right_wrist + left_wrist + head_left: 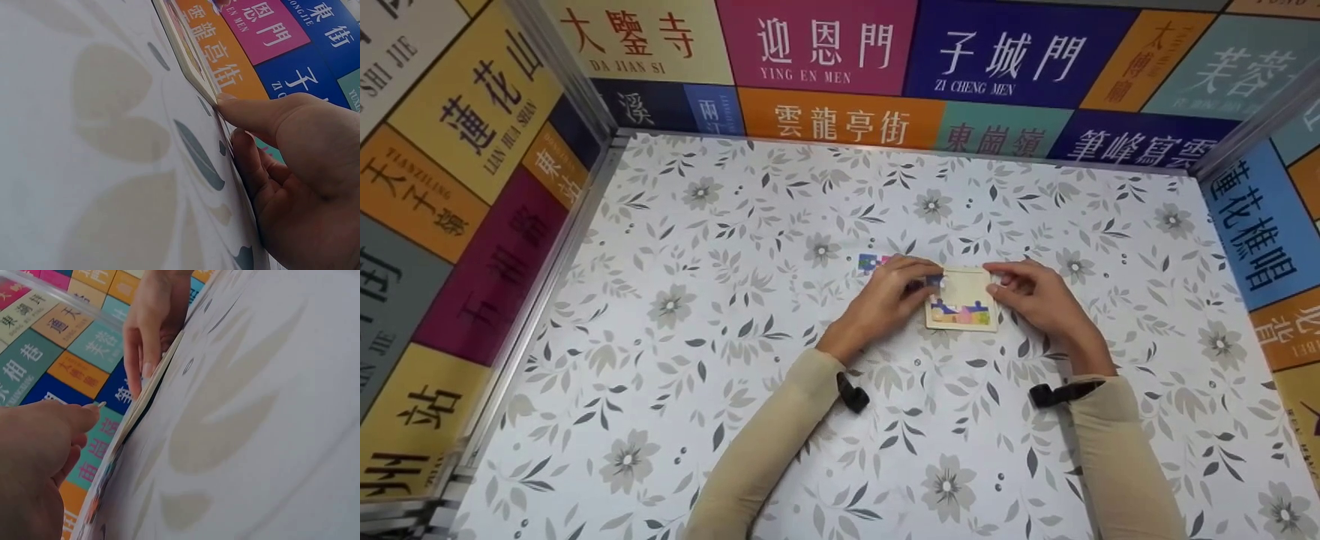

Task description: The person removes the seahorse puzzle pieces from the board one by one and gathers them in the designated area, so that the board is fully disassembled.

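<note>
A small square puzzle tray (960, 327) with a pale frame lies on the table between both hands. Colourful puzzle pieces (969, 312) fill its near part, while its far part shows bare board. My left hand (885, 296) is at the tray's left side, pinching a puzzle piece (102, 404) whose pale edge shows at the fingertips in the left wrist view. At the right side, my right hand (1042, 300) holds the tray by its far right corner, thumb and index finger against the frame. The right wrist view shows that thumb (236, 109) on the tray's edge.
Loose puzzle pieces (871, 262), blue, green and pink, lie just beyond the left hand, partly hidden by it. A floral-patterned cloth (780, 450) covers the table. Panels with large Chinese characters (825, 52) stand along the back and both sides.
</note>
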Tool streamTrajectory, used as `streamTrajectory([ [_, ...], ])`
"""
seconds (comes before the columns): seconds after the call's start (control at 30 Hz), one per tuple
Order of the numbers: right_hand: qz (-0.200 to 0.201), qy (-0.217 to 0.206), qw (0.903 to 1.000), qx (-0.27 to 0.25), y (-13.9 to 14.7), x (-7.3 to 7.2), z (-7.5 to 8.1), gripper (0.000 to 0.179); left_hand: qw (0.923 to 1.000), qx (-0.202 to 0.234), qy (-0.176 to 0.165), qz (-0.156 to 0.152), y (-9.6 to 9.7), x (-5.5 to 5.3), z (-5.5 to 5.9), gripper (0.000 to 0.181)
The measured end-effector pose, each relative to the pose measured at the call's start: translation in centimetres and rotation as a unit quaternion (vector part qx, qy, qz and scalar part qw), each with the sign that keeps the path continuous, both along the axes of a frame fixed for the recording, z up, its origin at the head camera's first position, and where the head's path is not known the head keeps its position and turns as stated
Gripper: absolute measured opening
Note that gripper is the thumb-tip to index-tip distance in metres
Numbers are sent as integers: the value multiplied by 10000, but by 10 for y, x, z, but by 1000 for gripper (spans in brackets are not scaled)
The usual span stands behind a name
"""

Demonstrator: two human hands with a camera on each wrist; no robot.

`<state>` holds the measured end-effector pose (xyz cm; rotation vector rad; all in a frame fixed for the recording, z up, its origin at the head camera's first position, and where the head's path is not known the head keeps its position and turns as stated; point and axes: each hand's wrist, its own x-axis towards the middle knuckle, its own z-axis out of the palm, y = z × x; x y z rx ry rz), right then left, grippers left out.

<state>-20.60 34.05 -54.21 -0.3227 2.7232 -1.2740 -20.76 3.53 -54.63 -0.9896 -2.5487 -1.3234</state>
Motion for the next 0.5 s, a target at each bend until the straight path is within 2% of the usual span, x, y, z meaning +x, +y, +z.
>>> streamTrajectory([
  [0.17, 26, -2, 10000, -54, 2, 0, 0, 41, 9998, 88, -153, 76, -7, -4, -1, 36],
  [0.33, 71, 22, 9999, -114, 1, 0, -1, 41, 9999, 76, -119, 70, -12, -6, -2, 33],
  [0.5, 65, 70, 9999, -118, -4, 4, 5, 40, 9996, 214, -188, 37, -23, -8, -2, 35],
])
